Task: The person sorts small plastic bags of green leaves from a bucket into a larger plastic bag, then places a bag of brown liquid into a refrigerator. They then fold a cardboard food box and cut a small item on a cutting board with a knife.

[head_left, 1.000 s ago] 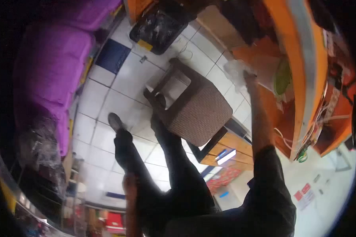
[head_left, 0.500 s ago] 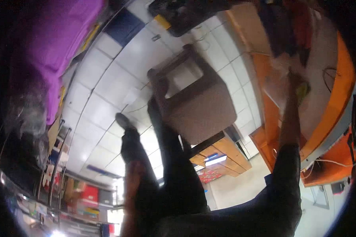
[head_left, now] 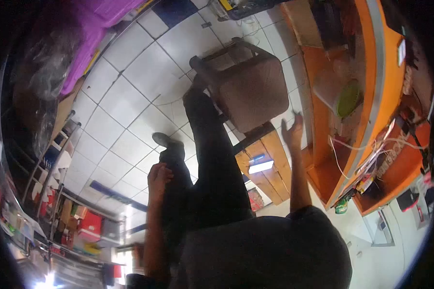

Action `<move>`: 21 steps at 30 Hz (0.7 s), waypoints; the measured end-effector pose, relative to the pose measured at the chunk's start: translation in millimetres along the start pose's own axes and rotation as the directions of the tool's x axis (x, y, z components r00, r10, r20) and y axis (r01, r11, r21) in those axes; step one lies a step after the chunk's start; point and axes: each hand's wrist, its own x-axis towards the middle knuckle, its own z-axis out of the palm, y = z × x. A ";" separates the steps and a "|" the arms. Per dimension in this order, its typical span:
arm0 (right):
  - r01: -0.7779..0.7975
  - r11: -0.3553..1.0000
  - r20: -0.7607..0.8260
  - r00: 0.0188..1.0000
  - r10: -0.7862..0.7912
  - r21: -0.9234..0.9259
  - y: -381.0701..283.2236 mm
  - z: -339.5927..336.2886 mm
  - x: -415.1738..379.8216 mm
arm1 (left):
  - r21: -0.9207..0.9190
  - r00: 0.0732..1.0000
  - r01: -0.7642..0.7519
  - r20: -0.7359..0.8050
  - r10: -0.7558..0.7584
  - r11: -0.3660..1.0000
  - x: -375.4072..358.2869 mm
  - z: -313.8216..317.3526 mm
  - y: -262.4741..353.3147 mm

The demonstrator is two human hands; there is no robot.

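My right hand (head_left: 294, 131) is open, fingers and thumb apart, between the edge of a brown stool (head_left: 255, 91) and an orange cabinet (head_left: 318, 96). Nothing shows in its grasp. Loosely curled, my left hand (head_left: 159, 176) hangs over my left leg, and no object shows between its fingers. A green oval item (head_left: 348, 98) sits inside the cabinet, to the right of my right hand. Below the stool in the view lies a bright white rectangle (head_left: 261, 167) on a wooden board surface (head_left: 270, 180).
White floor tiles (head_left: 135, 96) spread under my feet. A purple plastic thing (head_left: 89, 38) and clear plastic wrap (head_left: 48, 86) stand at upper left. Shelves with red boxes (head_left: 90, 226) are at lower left. White cables (head_left: 357, 144) hang across the orange cabinet's front.
My right hand has come out of the cabinet, away from the green item, toward the stool. My left hand has moved forward along my leg. The whole view has shifted.
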 end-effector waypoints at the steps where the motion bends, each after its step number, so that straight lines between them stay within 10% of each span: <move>1: -0.010 1.000 -0.035 0.999 0.011 0.021 -14.8 3.9 -36.5 | 0.027 0.999 -0.036 -0.006 0.037 0.999 -8.0 -13.8 -10.2; 3: -0.379 0.920 0.210 0.912 0.353 0.099 -36.2 8.1 -110.6 | 0.010 0.999 -0.035 -0.013 0.036 0.999 -19.3 -44.8 -33.4; 10: -0.298 0.955 0.394 0.876 0.277 -0.009 5.1 102.2 -350.2 | -0.061 0.982 -0.019 -0.190 0.007 0.998 -53.7 -195.2 -188.8; 12: 0.014 0.994 0.481 0.876 0.038 -0.105 70.1 165.7 -419.5 | -0.229 0.976 -0.009 -0.215 -0.041 0.973 -64.2 -236.8 -236.1; 15: -0.858 0.480 0.524 0.327 0.786 -0.184 -67.1 64.8 -397.2 | -0.332 0.963 0.042 -0.237 -0.126 0.942 -73.2 -278.8 -309.9; 21: -0.858 0.485 0.597 0.301 0.744 -0.172 -38.7 74.9 -438.7 | -0.306 0.966 0.167 -0.139 -0.217 0.937 -71.4 -289.7 -404.6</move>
